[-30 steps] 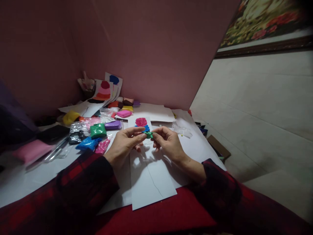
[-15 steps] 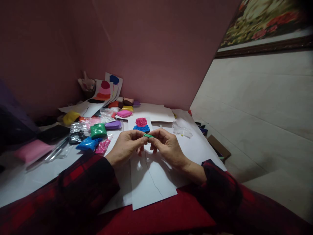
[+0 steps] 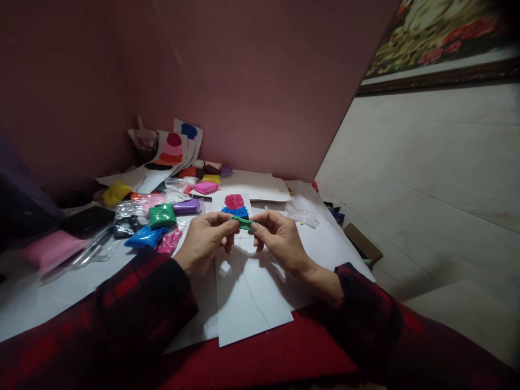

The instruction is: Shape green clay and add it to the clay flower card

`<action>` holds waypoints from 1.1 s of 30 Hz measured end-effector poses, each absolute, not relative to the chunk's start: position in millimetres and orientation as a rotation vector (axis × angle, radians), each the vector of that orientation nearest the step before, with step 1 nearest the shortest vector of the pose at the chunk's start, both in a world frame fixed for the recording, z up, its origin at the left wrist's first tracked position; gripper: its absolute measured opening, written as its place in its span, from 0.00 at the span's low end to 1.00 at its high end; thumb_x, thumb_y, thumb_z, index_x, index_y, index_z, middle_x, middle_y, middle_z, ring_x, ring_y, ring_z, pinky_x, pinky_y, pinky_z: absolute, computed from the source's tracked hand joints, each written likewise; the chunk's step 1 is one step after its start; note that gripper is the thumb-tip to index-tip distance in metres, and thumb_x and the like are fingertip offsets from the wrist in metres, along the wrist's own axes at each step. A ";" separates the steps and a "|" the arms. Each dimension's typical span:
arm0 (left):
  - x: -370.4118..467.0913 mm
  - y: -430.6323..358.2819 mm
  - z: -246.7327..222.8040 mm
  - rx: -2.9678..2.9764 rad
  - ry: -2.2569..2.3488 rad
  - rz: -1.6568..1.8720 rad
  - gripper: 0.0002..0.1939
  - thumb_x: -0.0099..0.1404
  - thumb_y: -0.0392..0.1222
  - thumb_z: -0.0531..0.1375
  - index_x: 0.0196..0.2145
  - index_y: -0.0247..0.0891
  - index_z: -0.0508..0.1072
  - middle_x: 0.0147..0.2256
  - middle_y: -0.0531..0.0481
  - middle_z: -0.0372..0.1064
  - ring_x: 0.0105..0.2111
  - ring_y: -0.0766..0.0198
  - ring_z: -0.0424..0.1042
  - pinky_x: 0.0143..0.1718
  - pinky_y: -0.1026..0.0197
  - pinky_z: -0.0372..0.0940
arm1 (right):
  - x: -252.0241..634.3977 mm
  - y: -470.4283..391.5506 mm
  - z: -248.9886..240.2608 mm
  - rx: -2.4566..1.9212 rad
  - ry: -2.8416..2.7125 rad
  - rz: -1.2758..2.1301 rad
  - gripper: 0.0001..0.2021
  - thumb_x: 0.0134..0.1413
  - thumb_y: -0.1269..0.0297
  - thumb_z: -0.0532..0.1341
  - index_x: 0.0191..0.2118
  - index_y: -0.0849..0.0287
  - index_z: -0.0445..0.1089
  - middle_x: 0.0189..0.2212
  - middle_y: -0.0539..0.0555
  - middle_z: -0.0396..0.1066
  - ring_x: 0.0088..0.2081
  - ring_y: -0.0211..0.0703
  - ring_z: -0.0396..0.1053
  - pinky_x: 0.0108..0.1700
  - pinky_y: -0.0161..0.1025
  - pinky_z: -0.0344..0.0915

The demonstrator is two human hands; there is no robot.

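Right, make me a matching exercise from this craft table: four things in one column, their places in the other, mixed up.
Things:
1. Green strip
2. Framed picture
3. Dark pink patch
4. Crumpled clear plastic

Places:
A. On the sheet in front, just beyond a blue patch
B. Lying on white paper, to the right of both hands
C. High on the wall at the right
D. Pinched between the left hand and the right hand

Right pairs: 1-D, 2-C, 3-A, 4-B
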State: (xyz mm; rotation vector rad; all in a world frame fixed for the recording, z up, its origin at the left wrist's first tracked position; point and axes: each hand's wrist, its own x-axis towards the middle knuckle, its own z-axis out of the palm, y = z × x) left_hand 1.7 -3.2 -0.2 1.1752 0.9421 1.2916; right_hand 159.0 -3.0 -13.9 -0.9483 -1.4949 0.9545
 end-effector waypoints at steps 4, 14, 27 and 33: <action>-1.0 -0.7 -0.2 1.072 1.012 1.395 0.07 0.50 0.36 0.67 0.23 0.31 0.72 0.17 0.55 0.66 0.16 0.73 0.60 0.15 0.70 0.55 | 161.2 1.9 -13.7 -0.998 -1.406 0.985 0.05 0.50 0.66 0.62 0.33 0.62 0.68 0.19 0.46 0.66 0.18 0.33 0.64 0.18 0.32 0.66; -6.2 0.5 -0.9 1.059 0.938 1.275 0.12 0.49 0.40 0.70 0.31 0.31 0.76 0.25 0.52 0.70 0.18 0.72 0.63 0.17 0.68 0.58 | 163.9 8.5 -18.8 -0.984 -1.390 1.025 0.11 0.51 0.59 0.64 0.35 0.62 0.68 0.22 0.48 0.67 0.20 0.34 0.65 0.15 0.31 0.64; -3.6 -4.8 -0.8 1.238 0.900 1.155 0.15 0.46 0.44 0.72 0.27 0.31 0.75 0.19 0.53 0.68 0.16 0.71 0.62 0.16 0.67 0.58 | 159.2 -3.4 -17.1 -0.879 -1.574 1.028 0.09 0.52 0.60 0.67 0.37 0.58 0.72 0.25 0.49 0.71 0.25 0.36 0.68 0.23 0.32 0.66; -4.8 -5.0 -2.4 1.195 0.835 1.092 0.16 0.47 0.42 0.71 0.33 0.32 0.77 0.21 0.53 0.70 0.18 0.70 0.67 0.20 0.67 0.63 | 160.6 -1.0 -17.5 -0.854 -1.539 0.993 0.05 0.54 0.64 0.65 0.34 0.60 0.72 0.24 0.49 0.70 0.22 0.34 0.65 0.21 0.32 0.64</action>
